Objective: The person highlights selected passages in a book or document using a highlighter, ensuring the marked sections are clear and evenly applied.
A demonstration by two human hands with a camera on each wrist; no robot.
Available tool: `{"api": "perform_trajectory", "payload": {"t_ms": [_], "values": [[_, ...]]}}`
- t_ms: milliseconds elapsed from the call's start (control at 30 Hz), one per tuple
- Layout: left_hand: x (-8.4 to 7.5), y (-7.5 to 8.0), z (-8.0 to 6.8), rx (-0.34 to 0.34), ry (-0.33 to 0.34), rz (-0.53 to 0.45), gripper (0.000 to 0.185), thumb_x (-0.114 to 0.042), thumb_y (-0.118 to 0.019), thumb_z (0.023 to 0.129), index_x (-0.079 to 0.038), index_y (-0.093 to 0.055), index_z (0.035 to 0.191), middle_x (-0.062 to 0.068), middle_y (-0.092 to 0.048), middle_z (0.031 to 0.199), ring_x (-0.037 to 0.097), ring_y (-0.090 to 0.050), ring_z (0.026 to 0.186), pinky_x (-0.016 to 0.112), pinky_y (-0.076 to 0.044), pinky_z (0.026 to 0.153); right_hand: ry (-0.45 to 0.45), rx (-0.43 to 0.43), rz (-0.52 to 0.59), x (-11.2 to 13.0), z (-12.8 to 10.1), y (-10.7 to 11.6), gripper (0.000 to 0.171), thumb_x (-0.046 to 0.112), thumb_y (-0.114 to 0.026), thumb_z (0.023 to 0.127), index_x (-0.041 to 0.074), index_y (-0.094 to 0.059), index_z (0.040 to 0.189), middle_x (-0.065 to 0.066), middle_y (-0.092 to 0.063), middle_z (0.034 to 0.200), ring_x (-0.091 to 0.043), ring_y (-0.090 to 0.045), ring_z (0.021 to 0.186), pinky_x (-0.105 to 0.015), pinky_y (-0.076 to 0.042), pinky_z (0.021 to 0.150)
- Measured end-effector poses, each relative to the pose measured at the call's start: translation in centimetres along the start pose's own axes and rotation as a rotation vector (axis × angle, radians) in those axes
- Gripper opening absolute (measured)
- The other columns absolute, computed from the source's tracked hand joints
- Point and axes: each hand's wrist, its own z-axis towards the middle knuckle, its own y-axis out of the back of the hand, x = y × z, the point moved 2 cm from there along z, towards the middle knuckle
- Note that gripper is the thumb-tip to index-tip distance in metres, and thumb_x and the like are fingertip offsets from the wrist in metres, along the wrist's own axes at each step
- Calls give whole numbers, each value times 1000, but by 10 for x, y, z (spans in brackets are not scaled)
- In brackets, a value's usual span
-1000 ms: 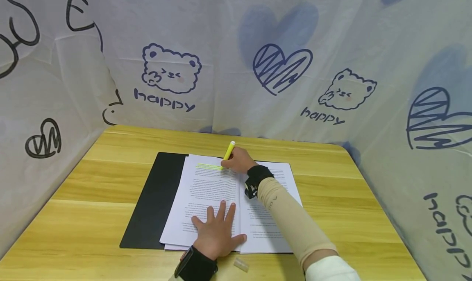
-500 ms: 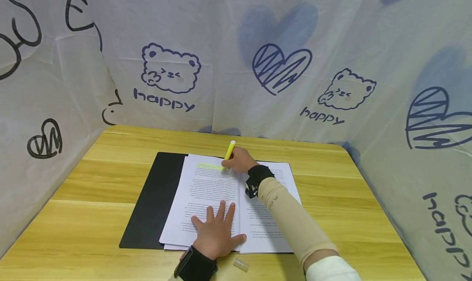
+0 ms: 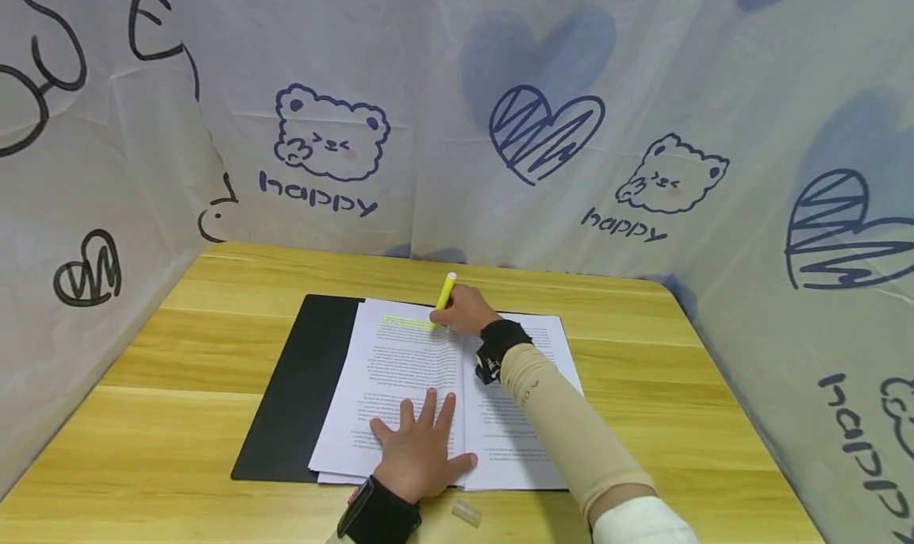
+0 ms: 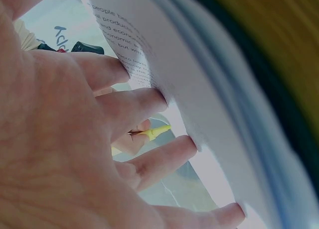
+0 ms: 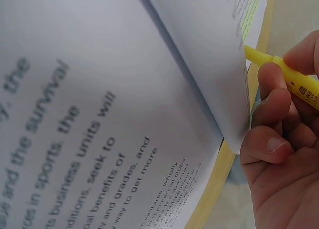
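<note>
Printed pages (image 3: 407,362) lie open on a black folder (image 3: 286,417). Near the top of the left page, my right hand (image 3: 467,310) pinches a yellow highlighter (image 3: 444,292), its tip down at the text and its white end up. Yellow strokes cover the first lines there. In the right wrist view the highlighter (image 5: 299,82) sits between thumb and curled fingers, tip at the paper. My left hand (image 3: 421,453) rests with spread, straight fingers on the lower part of the left page. The left wrist view has those fingertips (image 4: 187,144) on the paper.
A small clear cap (image 3: 467,513) lies on the wooden table (image 3: 157,433) just below the pages, right of the left wrist. Printed cloth (image 3: 443,68) hangs behind the table and along both sides.
The highlighter and right hand have shifted very slightly to the right along the top lines. My left hand has stayed in place.
</note>
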Motion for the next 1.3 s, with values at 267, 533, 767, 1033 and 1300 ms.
{"api": "perform_trajectory", "payload": {"t_ms": [267, 533, 767, 1033, 1300], "values": [[-1, 2, -2, -1, -1, -2, 89, -65, -70, 88, -16, -44, 158, 14, -39, 163, 48, -38, 140, 86, -27, 97, -12, -2, -28, 2, -4, 2, 18, 19, -75, 92, 3, -66, 91, -3, -59, 77, -16, -53, 70, -27, -43, 64], [1, 0, -2, 13, 0, -6, 89, -64, -69, 90, -16, -42, 159, 14, -38, 164, 48, -38, 141, 84, -27, 98, -24, 10, -55, -1, 0, 2, 19, 20, -76, 92, 4, -66, 93, -5, -61, 79, -17, -55, 71, -28, -45, 65], [1, 1, -2, -13, -4, -3, 89, -64, -70, 89, -15, -43, 158, 14, -39, 163, 48, -38, 140, 85, -27, 97, -37, 36, -93, 6, 0, 6, 21, 21, -76, 92, 3, -65, 96, -7, -62, 82, -20, -57, 73, -30, -47, 66], [2, -8, 2, -27, -4, 7, 89, -64, -69, 89, -16, -42, 159, 13, -39, 163, 48, -38, 141, 85, -27, 98, -31, 62, -180, 12, 2, 8, 23, 22, -77, 92, 3, -64, 94, -5, -59, 77, -19, -57, 70, -29, -45, 64], [-1, -2, -1, -23, -6, 2, 89, -64, -71, 88, -16, -44, 158, 14, -40, 162, 48, -39, 140, 85, -28, 97, -4, 57, -269, 21, 0, 8, 25, 23, -77, 91, 4, -61, 89, -4, -54, 73, -19, -53, 67, -29, -42, 63]]}}
